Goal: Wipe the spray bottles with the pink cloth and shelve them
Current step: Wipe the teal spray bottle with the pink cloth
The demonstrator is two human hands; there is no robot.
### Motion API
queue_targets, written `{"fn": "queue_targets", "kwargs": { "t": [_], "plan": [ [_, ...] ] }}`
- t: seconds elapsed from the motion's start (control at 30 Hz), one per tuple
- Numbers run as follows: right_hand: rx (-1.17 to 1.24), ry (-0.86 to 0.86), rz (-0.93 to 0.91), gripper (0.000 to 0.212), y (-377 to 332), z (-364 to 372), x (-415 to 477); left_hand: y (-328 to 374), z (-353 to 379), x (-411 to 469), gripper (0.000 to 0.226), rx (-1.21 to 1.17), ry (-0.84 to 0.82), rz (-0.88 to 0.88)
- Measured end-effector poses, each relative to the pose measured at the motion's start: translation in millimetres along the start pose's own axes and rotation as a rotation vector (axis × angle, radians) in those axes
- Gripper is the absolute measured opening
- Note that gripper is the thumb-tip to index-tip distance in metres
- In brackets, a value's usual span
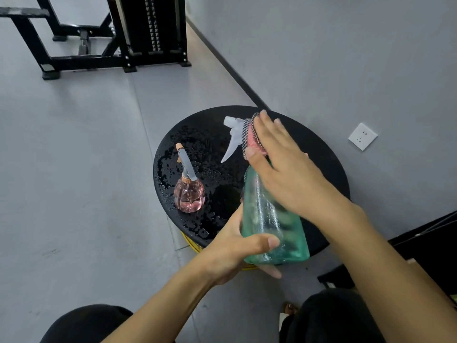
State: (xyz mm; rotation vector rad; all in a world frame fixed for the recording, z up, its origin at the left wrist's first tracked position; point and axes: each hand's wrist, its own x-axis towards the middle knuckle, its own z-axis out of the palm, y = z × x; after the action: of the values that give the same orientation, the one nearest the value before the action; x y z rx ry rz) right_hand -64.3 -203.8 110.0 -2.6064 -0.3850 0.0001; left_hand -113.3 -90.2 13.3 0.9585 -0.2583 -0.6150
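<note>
Leftward, the pink spray bottle (189, 194) is seen upright on the wet round table (197, 134), apart from both hands. The green spray bottle (272, 219) is gripped at its base by the left hand (235, 248), its long axis tilted away, nozzle up and leftward. Its neck is clasped through the pink cloth (254, 141) by the right hand (284, 169). A wall socket (362, 136) lies beyond; no shelf is shown.
</note>
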Motion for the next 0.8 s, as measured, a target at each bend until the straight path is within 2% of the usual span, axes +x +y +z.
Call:
{"fn": "queue_targets", "kwargs": {
  "t": [0.23, 0.33, 0.47, 0.53, 0.67, 0.8],
  "plan": [
    [-0.162, -0.021, -0.238, 0.052, -8, 4, -12, 1, -3, -1, 0.075, -0.019, 0.015, -0.006],
    [-0.116, -0.066, -0.181, 0.055, -1, 1, -3, 1, -2, -2, 0.080, -0.012, 0.007, -0.009],
    [-0.057, -0.011, -0.064, 0.061, 0, 6, 6, -2, 1, 0, 0.082, 0.016, -0.003, -0.018],
    [-0.085, -0.006, -0.096, 0.060, -4, 9, 5, -1, 0, 1, 0.082, 0.013, 0.007, -0.013],
    [-0.180, -0.043, -0.249, 0.057, -7, 14, -3, 1, -1, -1, 0.067, -0.037, 0.015, 0.001],
    [-0.138, -0.066, -0.187, 0.054, -2, 11, 2, 0, -1, -1, 0.070, -0.040, 0.011, 0.002]
  ]
}}
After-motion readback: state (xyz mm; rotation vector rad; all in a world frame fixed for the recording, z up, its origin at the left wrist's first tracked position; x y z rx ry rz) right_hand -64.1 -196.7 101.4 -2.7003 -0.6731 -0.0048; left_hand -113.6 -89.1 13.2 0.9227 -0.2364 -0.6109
